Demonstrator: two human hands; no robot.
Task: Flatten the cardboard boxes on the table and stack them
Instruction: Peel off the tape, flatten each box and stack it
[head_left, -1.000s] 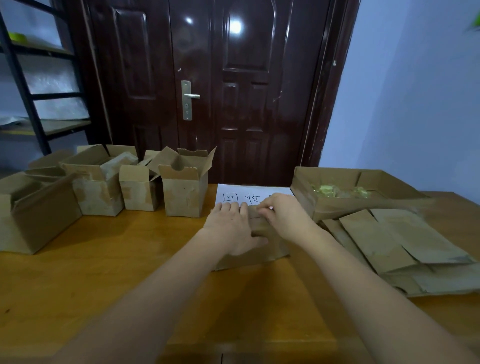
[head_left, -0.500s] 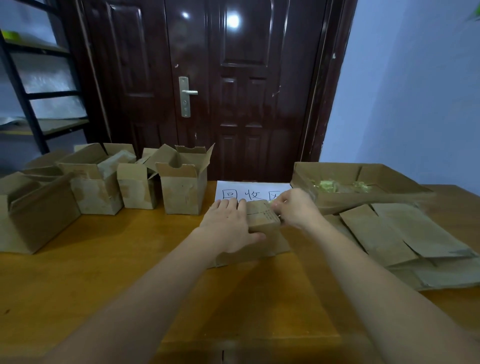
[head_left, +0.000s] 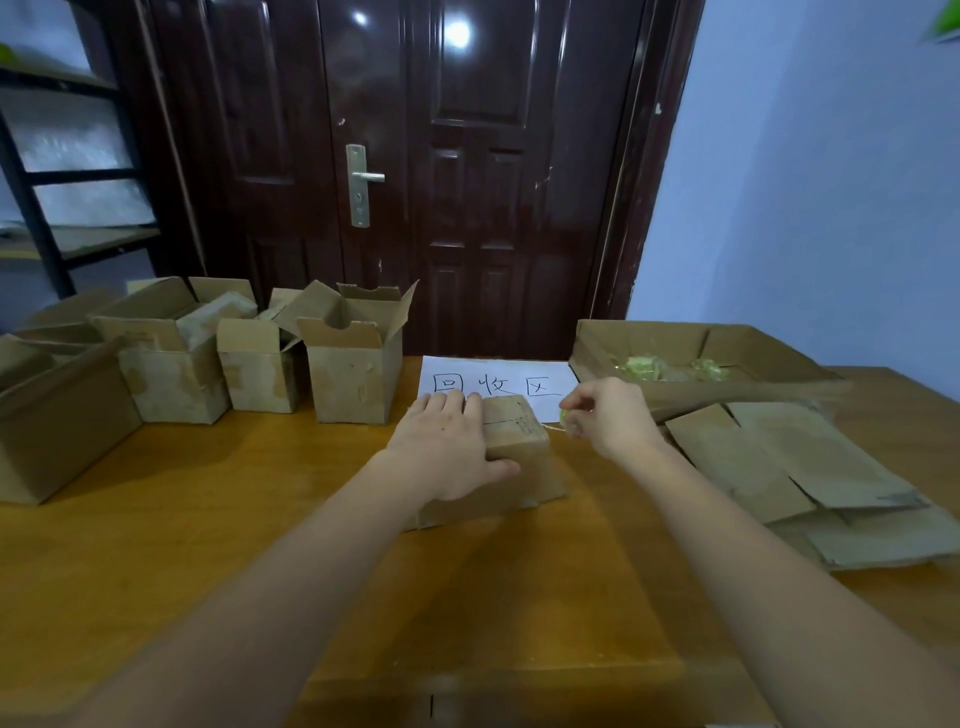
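Note:
A small closed cardboard box (head_left: 519, 457) stands at the table's middle. My left hand (head_left: 447, 447) lies over its top left, with the thumb hooked around its near edge. My right hand (head_left: 608, 415) is just right of the box and pinches a strip of clear yellowish tape (head_left: 563, 418) that stretches from the box's top right corner. Flattened boxes (head_left: 810, 478) lie stacked at the right. Several open upright boxes (head_left: 353, 374) stand in a row at the left.
A white paper sheet (head_left: 498, 382) with handwritten characters lies behind the box. A shallow open carton (head_left: 675, 358) with crumpled tape inside sits at the back right. A large box (head_left: 57, 415) lies at the far left. A dark door and a metal shelf stand behind the wooden table (head_left: 260, 545).
My right hand has drawn away from the box top to the right, peeling tape off it. My left hand has stayed on the box.

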